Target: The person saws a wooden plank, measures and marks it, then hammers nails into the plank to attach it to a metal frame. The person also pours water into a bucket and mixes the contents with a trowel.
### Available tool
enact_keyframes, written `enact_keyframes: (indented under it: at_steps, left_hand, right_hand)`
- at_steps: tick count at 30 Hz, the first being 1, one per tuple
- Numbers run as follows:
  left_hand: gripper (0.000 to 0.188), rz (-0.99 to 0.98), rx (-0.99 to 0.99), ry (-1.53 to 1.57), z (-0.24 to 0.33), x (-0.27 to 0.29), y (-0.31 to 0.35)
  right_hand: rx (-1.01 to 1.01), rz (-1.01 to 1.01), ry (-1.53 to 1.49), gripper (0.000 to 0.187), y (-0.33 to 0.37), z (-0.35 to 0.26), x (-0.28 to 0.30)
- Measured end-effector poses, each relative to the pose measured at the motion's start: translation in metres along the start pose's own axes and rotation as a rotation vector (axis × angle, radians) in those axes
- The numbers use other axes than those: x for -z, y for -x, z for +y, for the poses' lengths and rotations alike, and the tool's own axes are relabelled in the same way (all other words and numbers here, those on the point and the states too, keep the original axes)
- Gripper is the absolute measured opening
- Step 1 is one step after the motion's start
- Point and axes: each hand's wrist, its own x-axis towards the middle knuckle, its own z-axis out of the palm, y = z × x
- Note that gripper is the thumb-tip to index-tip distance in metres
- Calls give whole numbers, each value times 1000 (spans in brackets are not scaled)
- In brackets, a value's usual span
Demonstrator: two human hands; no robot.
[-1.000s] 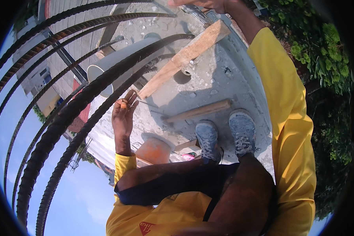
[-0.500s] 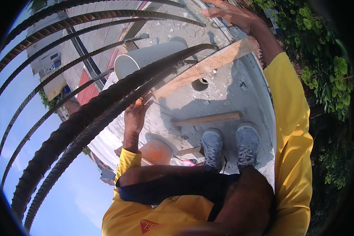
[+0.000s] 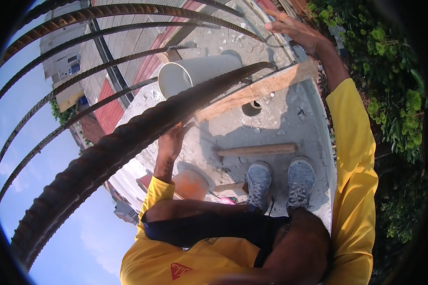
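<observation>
A wooden plank (image 3: 257,91) stands on edge across the concrete slab, running from beside my left hand toward the right edge. My left hand (image 3: 170,144) is at the plank's left end, its fingertips largely hidden behind a thick rusty rebar (image 3: 128,135). Whether it grips the plank cannot be made out. Out at the far right, my right hand (image 3: 297,33) reaches over the slab's edge beyond the plank's other end. Its fingers are stretched out, and nothing shows in them. Just past the plank lies a pale plastic pipe (image 3: 199,73).
Several bent rebars (image 3: 104,35) arch across the left. A round hole (image 3: 251,108) opens in the slab, and a wooden stick (image 3: 259,149) lies before my shoes (image 3: 301,178). An orange-stained container (image 3: 190,184) sits near my left forearm. Foliage (image 3: 390,85) borders the right edge.
The whole view has shifted, so the slab, plank and pipe appear farther right. The thick rebar now covers more of my left hand's fingers. My right hand stays stretched out at the edge.
</observation>
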Motion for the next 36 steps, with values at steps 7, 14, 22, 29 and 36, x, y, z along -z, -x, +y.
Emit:
enact_keyframes:
  at_steps: [7,14,22,29,36]
  left_hand:
    - [7,25,8,2,0,1,0]
    - [12,-25,21,-63,2,-1,0]
    - [12,-54,10,-91,2,1,-2]
    - [13,-68,8,-96,8,-2,-7]
    - [9,21,36,-89,6,-5,-3]
  right_hand:
    - [-12,26,29,122,-7,6,-2]
    - [160,26,-427,60,16,55,15]
    - [30,-19,-423,46,-40,121,20]
    - [208,161,-743,50,-9,124,16]
    - [-34,-5,166,53,-13,37,23]
